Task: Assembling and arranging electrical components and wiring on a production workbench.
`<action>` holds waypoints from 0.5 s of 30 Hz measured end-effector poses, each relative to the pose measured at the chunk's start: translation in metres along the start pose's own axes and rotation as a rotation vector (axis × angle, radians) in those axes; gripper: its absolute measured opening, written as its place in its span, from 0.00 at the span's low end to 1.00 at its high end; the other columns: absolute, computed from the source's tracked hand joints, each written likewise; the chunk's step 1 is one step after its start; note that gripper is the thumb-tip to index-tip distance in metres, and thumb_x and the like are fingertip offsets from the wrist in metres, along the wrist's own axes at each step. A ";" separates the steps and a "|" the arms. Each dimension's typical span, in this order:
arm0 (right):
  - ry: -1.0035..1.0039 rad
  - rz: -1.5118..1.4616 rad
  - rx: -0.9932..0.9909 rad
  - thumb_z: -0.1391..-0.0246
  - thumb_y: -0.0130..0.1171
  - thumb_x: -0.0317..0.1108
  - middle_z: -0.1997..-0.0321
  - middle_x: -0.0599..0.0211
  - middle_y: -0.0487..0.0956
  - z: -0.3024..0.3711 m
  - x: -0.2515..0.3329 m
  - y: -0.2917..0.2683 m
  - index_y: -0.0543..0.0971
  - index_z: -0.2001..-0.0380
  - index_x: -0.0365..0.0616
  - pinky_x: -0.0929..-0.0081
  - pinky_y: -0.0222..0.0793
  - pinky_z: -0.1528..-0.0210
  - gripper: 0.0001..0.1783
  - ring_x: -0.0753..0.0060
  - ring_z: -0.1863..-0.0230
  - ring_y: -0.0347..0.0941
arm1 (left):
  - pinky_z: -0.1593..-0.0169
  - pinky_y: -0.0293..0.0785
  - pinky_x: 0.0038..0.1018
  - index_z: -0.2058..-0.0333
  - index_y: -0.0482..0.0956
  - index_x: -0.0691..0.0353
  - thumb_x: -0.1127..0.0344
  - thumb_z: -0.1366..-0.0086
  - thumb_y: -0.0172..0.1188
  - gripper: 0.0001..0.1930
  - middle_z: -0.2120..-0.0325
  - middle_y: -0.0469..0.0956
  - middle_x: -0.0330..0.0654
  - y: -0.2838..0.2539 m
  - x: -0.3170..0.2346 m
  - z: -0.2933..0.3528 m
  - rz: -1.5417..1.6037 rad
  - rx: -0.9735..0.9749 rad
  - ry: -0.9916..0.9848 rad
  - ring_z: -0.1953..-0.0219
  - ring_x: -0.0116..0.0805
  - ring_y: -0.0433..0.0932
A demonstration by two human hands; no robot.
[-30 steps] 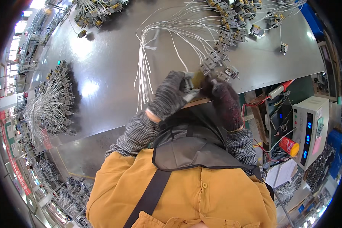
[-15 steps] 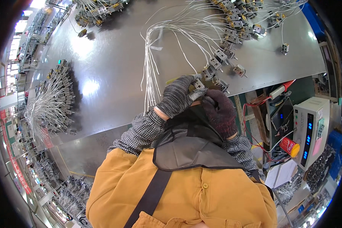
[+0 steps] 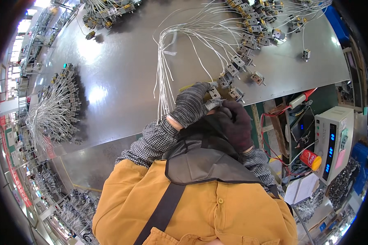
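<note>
At the near edge of the metal table, my left hand in a grey striped glove is closed around a small metal-cased part with a white lead. Close beside it, my right hand in a dark maroon glove has its fingers curled at the part's near side. Whatever those fingers hold is hidden. A bundle of white leads lies beyond my left wrist and runs right to a row of similar metal-cased parts. One loose part sits just past my right fingers.
Another heap of wired parts lies on the table at the left, with one more at the far left. Right of me stand a white instrument box with blue digits, a red can, and red cables.
My right hand has shifted slightly, its wrist turning, and the loose part beyond it shows more fully. My left hand keeps its hold on the metal-cased part.
</note>
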State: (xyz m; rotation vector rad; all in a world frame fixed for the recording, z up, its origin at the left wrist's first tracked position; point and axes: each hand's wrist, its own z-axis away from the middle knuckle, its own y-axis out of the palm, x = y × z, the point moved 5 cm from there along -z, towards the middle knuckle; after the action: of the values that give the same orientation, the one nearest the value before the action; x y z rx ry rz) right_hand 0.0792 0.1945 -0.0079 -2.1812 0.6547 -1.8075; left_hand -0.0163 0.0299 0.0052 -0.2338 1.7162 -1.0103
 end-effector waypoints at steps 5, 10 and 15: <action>0.918 -1.140 0.196 0.38 0.67 0.28 0.59 0.67 0.81 0.015 -0.007 0.013 0.79 0.50 0.41 0.67 0.76 0.52 0.14 0.72 0.58 0.77 | 0.51 0.80 0.43 0.44 0.81 0.58 0.48 0.40 0.74 0.30 0.57 0.83 0.53 0.003 0.002 -0.001 -0.002 0.034 -0.048 0.54 0.55 0.84; 0.394 -0.396 0.065 0.32 0.61 0.34 0.58 0.70 0.78 0.012 -0.010 0.008 0.77 0.49 0.39 0.72 0.74 0.53 0.14 0.79 0.57 0.73 | 0.53 0.80 0.44 0.45 0.81 0.60 0.48 0.41 0.75 0.30 0.57 0.83 0.53 0.005 0.002 0.000 -0.047 0.010 -0.026 0.55 0.55 0.84; 0.763 -0.799 0.079 0.33 0.61 0.33 0.62 0.72 0.77 0.018 -0.027 0.019 0.74 0.44 0.42 0.79 0.70 0.69 0.17 0.83 0.69 0.71 | 0.53 0.81 0.44 0.46 0.81 0.60 0.48 0.41 0.76 0.30 0.57 0.83 0.53 0.005 -0.001 -0.003 -0.035 -0.002 -0.011 0.55 0.56 0.84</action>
State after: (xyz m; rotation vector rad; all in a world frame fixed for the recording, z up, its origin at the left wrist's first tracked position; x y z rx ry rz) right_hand 0.0897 0.1888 -0.0440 -1.7572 -0.2628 -3.0383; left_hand -0.0169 0.0350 0.0022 -0.2710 1.7087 -1.0319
